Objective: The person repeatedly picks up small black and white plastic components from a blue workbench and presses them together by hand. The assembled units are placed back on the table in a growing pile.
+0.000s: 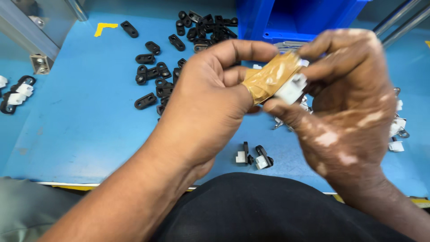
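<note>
White clip (292,87): pinched in our right hand (349,107) grip above the blue surface (80,116). Left hand (210,98), its finger wrapped in brown tape (268,77), grips it too. Black clips (156,74) lie scattered behind.

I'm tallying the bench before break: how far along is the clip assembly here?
Done: two joined black-and-white pieces lie near the table's front edge, and a few more at far left. In hand: both the left hand and right hand hold a white part; a taped finger partly hides it. Left: a scattered pile of loose black clips and white parts at right.
</note>
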